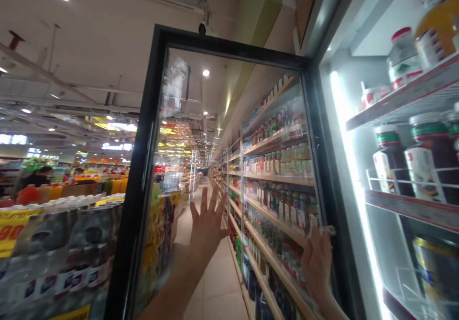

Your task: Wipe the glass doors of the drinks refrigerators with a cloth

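Observation:
A glass cooler door with a black frame stands open before me. My left hand is raised with its fingers spread, flat against or just in front of the glass; nothing is in it. Lower right, my right hand is at the glass near the hinge-side frame, fingers close together. A small pale, crumpled cloth or tissue shows at its fingertips, blurred, and the rest of it is hidden by the hand.
To the right is the lit cooler, with dark bottles and an orange-filled jug on its shelves. Packed bottles are stacked at left. Through the glass, long shelves of drinks line an aisle. A person is far left.

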The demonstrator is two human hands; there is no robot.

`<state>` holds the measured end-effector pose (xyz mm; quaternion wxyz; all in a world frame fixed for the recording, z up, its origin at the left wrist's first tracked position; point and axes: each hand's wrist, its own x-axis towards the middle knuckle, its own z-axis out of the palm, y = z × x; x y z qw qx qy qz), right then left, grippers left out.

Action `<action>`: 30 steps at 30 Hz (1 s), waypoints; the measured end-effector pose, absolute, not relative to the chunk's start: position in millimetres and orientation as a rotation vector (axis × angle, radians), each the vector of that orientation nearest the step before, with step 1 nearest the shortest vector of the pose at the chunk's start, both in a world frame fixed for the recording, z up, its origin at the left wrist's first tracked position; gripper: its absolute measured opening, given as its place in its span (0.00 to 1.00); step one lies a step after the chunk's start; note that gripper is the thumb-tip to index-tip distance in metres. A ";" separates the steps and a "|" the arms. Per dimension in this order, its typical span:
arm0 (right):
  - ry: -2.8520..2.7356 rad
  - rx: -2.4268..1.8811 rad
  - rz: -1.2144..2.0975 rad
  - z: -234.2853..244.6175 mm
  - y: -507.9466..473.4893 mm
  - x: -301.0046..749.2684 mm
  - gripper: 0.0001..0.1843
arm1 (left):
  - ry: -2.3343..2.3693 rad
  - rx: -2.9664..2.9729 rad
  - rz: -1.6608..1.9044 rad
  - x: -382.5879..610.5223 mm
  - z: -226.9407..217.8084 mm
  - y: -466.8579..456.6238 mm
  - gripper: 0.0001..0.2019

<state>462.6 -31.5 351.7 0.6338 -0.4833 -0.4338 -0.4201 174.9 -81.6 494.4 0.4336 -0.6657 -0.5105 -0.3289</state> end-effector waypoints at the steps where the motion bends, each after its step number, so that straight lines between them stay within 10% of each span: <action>1: -1.057 -1.077 -0.959 350.6 -32.3 455.7 0.30 | -1.271 -1.657 -0.819 174.6 494.4 -81.3 0.48; 15: -1.721 -0.735 -1.197 419.1 -35.5 417.9 0.33 | -1.256 -1.671 -0.828 171.2 492.5 -82.7 0.43; 30: -1.192 -0.930 -0.985 494.9 -26.0 413.1 0.25 | -1.232 -1.663 -0.830 170.7 491.2 -83.9 0.44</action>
